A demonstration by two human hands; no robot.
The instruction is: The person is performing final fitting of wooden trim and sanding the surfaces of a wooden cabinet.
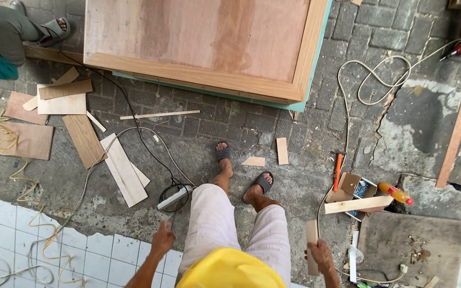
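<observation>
Standing over scattered offcuts on grey paving

The right hand (pixel 321 252) grips a short pale wooden strip (pixel 312 247) at near right; the left hand (pixel 162 238) is loosely clenched, empty. One open brown cardboard box (pixel 351 185) lies right.

Soft, even daylight falls over everything I see, bright without glare. Shadows are faint and short, just a thin dark edge under the large framed plywood panel (pixel 198 42) far from me. The grey brick paving (pixel 204 128) is sharp. My wide lens bends the edges, and the yellow cloth at my chest (pixel 230 269) is near and slightly blurred.
</observation>
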